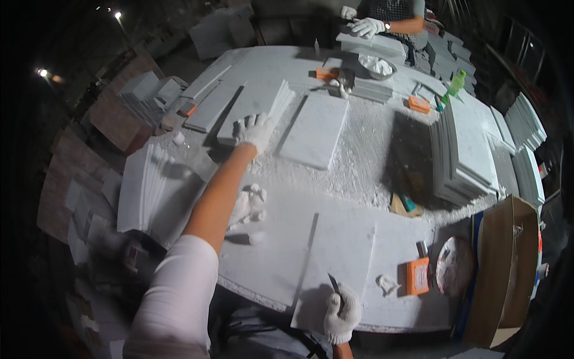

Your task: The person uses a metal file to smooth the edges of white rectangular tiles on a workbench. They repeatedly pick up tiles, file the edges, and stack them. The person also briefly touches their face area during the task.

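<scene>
Head camera view: a worker's gloved left hand [254,133] reaches across a powder-strewn table [365,173], its fingers spread loosely over a fanned pile of pale slabs [264,97] and gripping nothing visible. Near the table's front edge, the gloved right hand [343,314] curls its fingers around a dark-bladed tool [335,283] above a flat pale slab [342,248]; whether hand or blade touches the surface cannot be told. Work appears to be midway: the near slab lies within reach, a single slab [315,130] rests flat beyond it, and a tall stack [469,143] stands at right. Which pieces are finished and which remain is unclear from their look alone. An orange box [417,276] and a residue-coated dish [454,266] sit beside the near slab. Across the table, a co-worker's gloved hand [367,27] rests over other slabs [371,45].
</scene>
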`<state>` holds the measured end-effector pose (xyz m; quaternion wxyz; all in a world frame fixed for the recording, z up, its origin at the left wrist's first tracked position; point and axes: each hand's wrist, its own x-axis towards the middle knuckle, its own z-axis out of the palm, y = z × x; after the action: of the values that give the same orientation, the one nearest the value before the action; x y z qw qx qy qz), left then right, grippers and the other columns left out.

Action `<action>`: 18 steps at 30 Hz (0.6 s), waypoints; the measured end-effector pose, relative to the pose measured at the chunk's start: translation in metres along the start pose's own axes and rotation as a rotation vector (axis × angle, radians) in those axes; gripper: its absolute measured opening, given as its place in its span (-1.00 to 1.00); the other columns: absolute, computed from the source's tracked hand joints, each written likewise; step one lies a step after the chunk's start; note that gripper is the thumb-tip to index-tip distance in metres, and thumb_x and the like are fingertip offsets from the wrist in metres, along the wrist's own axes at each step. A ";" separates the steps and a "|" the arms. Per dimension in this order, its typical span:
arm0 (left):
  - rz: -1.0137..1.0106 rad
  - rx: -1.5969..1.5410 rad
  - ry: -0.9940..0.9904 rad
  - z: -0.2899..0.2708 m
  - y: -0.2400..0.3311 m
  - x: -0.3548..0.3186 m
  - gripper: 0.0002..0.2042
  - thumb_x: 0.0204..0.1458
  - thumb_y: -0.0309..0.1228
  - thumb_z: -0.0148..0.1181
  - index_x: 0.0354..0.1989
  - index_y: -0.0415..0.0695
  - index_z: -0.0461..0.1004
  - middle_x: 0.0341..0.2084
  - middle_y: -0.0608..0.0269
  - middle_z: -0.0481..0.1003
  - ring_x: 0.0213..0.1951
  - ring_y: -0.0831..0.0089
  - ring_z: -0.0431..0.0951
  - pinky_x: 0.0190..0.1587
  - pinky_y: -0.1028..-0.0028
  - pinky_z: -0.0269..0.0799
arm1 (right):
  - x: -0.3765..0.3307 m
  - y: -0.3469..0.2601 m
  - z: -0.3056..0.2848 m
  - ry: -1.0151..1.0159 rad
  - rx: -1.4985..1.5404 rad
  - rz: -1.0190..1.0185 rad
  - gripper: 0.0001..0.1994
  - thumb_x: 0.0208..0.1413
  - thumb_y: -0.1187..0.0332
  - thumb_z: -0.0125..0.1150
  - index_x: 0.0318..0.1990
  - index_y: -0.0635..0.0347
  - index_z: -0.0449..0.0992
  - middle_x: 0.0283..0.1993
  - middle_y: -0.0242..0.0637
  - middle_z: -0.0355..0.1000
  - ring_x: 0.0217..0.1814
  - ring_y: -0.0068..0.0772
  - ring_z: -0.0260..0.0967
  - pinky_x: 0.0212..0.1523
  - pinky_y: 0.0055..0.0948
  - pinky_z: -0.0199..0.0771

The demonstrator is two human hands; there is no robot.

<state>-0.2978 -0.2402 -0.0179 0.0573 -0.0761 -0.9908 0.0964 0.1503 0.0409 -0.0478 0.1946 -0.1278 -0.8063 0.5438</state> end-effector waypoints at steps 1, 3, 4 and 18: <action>-0.009 0.077 -0.037 -0.003 0.002 -0.001 -0.55 0.23 -0.27 -0.05 0.33 0.17 0.30 0.37 0.22 0.18 0.40 0.13 0.14 0.35 -0.21 0.01 | 0.000 0.002 0.001 -0.005 -0.002 0.003 -0.76 0.24 0.28 0.26 -0.05 0.22 0.63 -0.08 -0.06 0.60 -0.05 -0.01 0.57 0.01 -0.19 0.54; -0.049 0.109 -0.202 -0.016 0.012 0.005 -0.53 0.26 -0.16 -0.07 0.35 0.17 0.28 0.43 0.20 0.13 0.44 0.10 0.10 0.36 -0.28 0.00 | -0.002 0.006 -0.003 -0.088 -0.092 0.052 -0.76 0.23 0.28 0.28 -0.05 0.21 0.63 -0.10 -0.07 0.60 -0.04 -0.01 0.56 0.04 -0.19 0.53; -0.002 0.199 -0.251 -0.024 0.020 0.005 -0.52 0.28 -0.09 -0.08 0.37 0.16 0.28 0.45 0.19 0.12 0.46 0.08 0.09 0.36 -0.31 -0.01 | -0.002 0.010 -0.002 -0.057 -0.082 -0.009 -0.75 0.24 0.28 0.28 -0.03 0.21 0.62 -0.09 -0.06 0.59 -0.05 0.00 0.56 0.03 -0.17 0.54; 1.112 -0.169 0.048 -0.045 0.223 -0.248 -0.39 0.19 -0.01 -0.12 0.30 -0.17 0.32 0.25 -0.13 0.41 0.27 -0.02 0.42 0.42 -0.02 0.12 | -0.059 0.065 -0.062 0.473 0.041 0.112 -0.66 0.43 0.23 0.04 0.11 0.36 0.42 -0.39 -0.31 0.53 -0.42 -0.56 0.45 -0.33 -0.55 0.47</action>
<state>-0.0173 -0.0555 -0.0430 0.0141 -0.5934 -0.8042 0.0306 0.2304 0.0924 -0.0974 0.3500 -0.2924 -0.7187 0.5249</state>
